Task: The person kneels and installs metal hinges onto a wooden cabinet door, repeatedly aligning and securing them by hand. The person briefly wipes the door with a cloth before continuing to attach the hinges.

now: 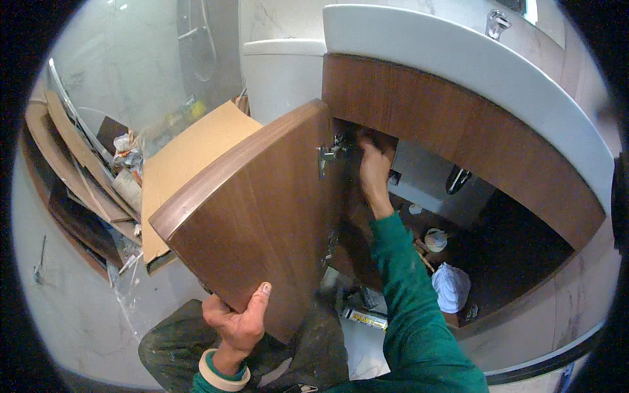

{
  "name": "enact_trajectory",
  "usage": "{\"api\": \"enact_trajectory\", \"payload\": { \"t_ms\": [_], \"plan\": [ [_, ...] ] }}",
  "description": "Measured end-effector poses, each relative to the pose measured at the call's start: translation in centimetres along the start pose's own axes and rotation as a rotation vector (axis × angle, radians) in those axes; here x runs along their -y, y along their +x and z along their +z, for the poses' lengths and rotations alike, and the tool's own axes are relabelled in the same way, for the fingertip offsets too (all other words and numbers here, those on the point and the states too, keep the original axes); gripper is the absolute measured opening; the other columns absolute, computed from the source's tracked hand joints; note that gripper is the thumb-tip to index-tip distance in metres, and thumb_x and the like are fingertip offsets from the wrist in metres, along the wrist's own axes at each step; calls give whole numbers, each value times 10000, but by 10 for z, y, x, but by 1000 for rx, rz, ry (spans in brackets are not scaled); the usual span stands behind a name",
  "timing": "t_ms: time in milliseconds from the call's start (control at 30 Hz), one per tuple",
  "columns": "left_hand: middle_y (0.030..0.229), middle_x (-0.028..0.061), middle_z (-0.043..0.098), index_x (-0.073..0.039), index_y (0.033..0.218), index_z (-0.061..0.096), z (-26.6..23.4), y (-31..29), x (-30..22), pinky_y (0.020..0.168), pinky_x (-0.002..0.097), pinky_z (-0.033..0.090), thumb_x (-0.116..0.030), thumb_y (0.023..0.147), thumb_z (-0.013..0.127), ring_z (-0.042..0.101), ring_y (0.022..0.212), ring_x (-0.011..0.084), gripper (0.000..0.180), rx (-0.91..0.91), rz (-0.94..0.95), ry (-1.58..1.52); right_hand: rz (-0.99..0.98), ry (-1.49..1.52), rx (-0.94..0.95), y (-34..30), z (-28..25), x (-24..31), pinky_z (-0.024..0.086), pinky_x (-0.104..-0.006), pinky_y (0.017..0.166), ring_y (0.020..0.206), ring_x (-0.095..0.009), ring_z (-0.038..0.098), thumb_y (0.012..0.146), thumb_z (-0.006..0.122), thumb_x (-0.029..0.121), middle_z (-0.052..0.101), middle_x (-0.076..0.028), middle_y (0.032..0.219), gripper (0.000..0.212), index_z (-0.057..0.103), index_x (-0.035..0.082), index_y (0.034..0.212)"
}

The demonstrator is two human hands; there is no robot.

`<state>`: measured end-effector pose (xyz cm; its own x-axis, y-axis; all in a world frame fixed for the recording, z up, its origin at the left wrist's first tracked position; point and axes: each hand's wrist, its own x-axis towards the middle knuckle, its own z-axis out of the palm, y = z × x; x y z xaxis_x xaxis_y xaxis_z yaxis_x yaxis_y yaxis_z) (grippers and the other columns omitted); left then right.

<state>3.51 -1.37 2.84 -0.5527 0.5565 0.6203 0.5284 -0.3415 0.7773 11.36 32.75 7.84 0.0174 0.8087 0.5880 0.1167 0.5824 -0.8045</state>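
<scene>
A wide vanity cabinet of dark brown wood grain with a bowed front panel [458, 118] carries a long white curved basin [419, 42], its underside compartment open and shadowed. At the compartment's left end, swung out toward the person, stands the reddish-brown wood-grain door [262, 209]: broad and smooth, with faint streaks, a thick, paler, rounded upper edge and a slight tilt in this view. To its left and behind leans a tan flat cardboard sheet [187, 164]. The step in hand seems to be steadying the door while reaching in at its hinge side; the next move seems to call for a firm support below and careful finger work in the dark corner. The green-sleeved right hand [375, 171] is inside the opening, just beside the hinges; it is blurred, so I cannot tell whether its fingers hold anything. The left hand [241, 325], a cream ring-shaped roll [223, 378] around its wrist, grasps the door's lower edge, thumb on the face, fingers hidden beneath. Smallest is the silvery metal upper hinge [323, 159], on the door's inner margin.
</scene>
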Motion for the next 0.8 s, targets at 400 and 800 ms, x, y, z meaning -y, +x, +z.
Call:
{"api": "enact_trajectory", "payload": {
  "t_ms": [400, 800],
  "plan": [
    [929, 91, 634, 11, 1041, 571, 4, 2, -9, 777, 350, 486, 53, 716, 684, 605, 812, 206, 346, -67, -117, -71, -29, 325, 260, -31, -17, 31, 457, -266, 783, 892, -144, 548, 637, 860, 262, 597, -74, 986, 687, 554, -67, 1157],
    [1073, 133, 596, 0, 1132, 525, 3, -9, -4, 848, 375, 471, 56, 710, 696, 581, 911, 237, 458, -41, 42, -19, 27, 532, 186, -50, -19, 0, 476, -261, 746, 835, -116, 540, 789, 737, 193, 584, -55, 992, 475, 560, -41, 1162]
  ]
}}
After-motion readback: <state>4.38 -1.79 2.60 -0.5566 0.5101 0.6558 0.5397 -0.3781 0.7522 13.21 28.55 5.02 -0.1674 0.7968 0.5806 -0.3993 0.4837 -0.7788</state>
